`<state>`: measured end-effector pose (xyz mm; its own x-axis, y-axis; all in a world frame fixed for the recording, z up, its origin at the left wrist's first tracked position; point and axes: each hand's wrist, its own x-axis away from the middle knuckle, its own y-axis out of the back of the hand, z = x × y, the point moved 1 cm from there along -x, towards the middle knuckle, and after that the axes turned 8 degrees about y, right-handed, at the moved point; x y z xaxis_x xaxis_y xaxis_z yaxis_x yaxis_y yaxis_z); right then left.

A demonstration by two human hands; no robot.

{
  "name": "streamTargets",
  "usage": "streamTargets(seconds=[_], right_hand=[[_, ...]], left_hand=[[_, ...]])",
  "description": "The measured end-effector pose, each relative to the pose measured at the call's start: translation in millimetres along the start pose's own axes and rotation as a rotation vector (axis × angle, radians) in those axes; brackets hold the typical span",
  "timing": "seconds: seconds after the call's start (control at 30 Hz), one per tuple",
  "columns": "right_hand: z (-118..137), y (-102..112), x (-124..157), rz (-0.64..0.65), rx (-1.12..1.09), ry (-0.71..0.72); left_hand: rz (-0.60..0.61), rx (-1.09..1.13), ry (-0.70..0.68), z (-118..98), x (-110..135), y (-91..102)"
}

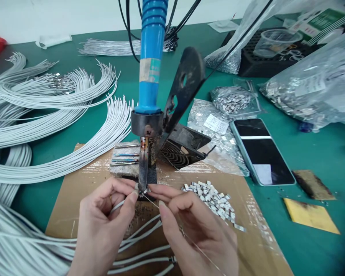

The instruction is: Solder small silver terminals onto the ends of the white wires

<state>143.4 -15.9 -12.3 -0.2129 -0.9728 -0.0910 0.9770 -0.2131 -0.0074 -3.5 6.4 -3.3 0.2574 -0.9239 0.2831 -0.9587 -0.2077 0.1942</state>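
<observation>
A blue-handled soldering iron (151, 57) stands tip-down in a black metal holder (148, 123). Just left of its tip, my left hand (109, 214) is closed, pinching a white cable (117, 206) whose end lies close to the tip. My right hand (198, 230) grips a thin strand of solder wire (152, 202) between thumb and fingers, its end reaching the tip from the right. The contact point itself is small and partly covered by my fingertips. More white cables (149, 251) lie beneath both hands.
Bundles of white cables (40, 132) cover the left side. Small metal-and-white pieces (211, 197) are heaped on the cardboard (247, 230). A phone (263, 151), yellow sponge (310, 216) and plastic bags of parts (313, 84) lie right. Behind the iron is a small fan (176, 153).
</observation>
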Motion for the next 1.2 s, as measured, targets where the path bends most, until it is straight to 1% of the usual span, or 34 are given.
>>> streamTargets(seconds=[0.07, 0.2, 0.3, 0.47, 0.6, 0.77, 0.97, 1.2], right_hand=[[0, 0, 0, 0.0, -0.011, -0.001], [0, 1, -1, 0.016, -0.036, -0.022], [-1, 1, -2, 0.02, -0.042, -0.029], [-2, 2, -1, 0.019, -0.025, -0.018], [-3, 2, 0, 0.023, -0.013, -0.045], [-5, 2, -1, 0.012, -0.024, -0.048], [-5, 2, -3, 0.017, -0.02, -0.074], [-3, 2, -2, 0.017, 0.002, -0.068]], left_hand=[[-0.005, 0.011, 0.004, -1, 0, -0.8], [-0.078, 0.094, 0.102, -4, 6, -7.9], [-0.086, 0.105, 0.142, -5, 8, -11.2], [-0.09, 0.082, 0.122, -4, 7, -9.8], [-0.089, 0.073, 0.123, -5, 9, -10.4], [-0.137, -0.002, 0.086, -4, 12, -12.3], [-0.138, -0.057, 0.064, -2, 13, -11.0], [-0.153, -0.027, 0.064, -2, 14, -12.1]])
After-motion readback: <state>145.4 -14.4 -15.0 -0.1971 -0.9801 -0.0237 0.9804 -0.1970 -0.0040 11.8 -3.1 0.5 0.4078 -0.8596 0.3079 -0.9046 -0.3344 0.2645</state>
